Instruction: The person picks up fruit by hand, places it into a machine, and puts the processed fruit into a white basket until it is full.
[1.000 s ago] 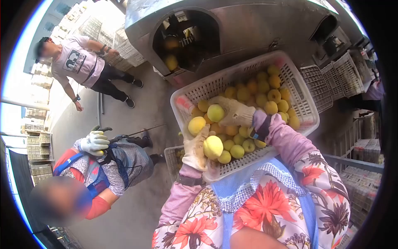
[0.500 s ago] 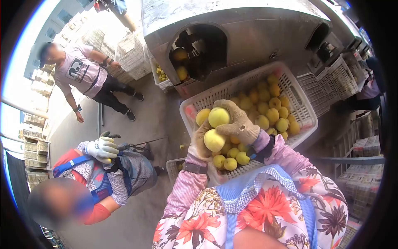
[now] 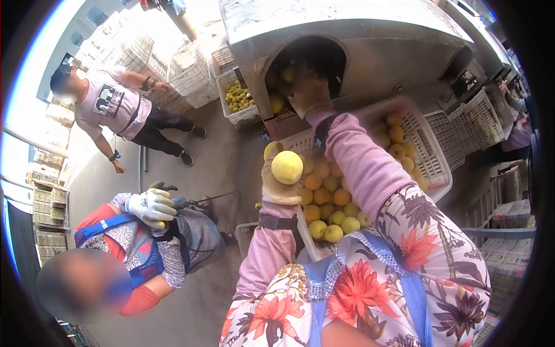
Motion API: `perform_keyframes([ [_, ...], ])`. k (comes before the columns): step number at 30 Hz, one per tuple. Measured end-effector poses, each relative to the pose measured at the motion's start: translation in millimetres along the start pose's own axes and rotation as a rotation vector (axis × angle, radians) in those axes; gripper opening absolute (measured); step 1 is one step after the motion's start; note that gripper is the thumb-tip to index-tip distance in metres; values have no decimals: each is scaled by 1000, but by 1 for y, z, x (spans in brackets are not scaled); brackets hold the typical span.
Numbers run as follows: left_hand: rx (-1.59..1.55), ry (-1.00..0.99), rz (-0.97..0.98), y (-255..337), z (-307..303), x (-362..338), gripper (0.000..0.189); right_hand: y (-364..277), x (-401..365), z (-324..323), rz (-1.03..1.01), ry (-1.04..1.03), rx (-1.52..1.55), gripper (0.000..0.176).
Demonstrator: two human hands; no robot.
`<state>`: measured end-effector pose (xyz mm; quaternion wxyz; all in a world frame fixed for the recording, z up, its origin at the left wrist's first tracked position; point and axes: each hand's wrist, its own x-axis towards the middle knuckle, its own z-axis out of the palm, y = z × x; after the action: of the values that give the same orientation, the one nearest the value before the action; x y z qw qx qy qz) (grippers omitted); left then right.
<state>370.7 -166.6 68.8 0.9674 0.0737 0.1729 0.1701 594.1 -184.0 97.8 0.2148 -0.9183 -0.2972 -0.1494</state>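
Observation:
My left hand [image 3: 280, 188], in a tan work glove, is closed around a round pale-yellow fruit [image 3: 287, 167] at the left side of the white crate. Another yellow fruit [image 3: 272, 150] shows at its fingertips. My right hand [image 3: 310, 95], also gloved, reaches into the dark arched opening [image 3: 329, 58] of a metal machine. Shadow and blur hide its fingers, and a yellow-green fruit [image 3: 288, 74] shows close to them. Below my arms stands the white plastic crate [image 3: 430, 141], holding many yellow and orange-tinted fruits [image 3: 338, 196].
A smaller crate of fruit [image 3: 240, 98] stands left of the machine [image 3: 399, 63]. On the left are a co-worker in white gloves [image 3: 153, 208] and a standing person in a pink T-shirt [image 3: 115, 104]. Stacked crates [image 3: 474, 121] are at the right.
My right hand has left my left hand and moved up and away into the machine's opening. The left hand has drawn slightly left, still with fruit. The view has shifted a little.

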Motion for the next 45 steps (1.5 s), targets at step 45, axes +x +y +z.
perform_keyframes([
  [45,702,8,-182,12,29,22,50,37,-108,-106,-340,-643,1032,65],
])
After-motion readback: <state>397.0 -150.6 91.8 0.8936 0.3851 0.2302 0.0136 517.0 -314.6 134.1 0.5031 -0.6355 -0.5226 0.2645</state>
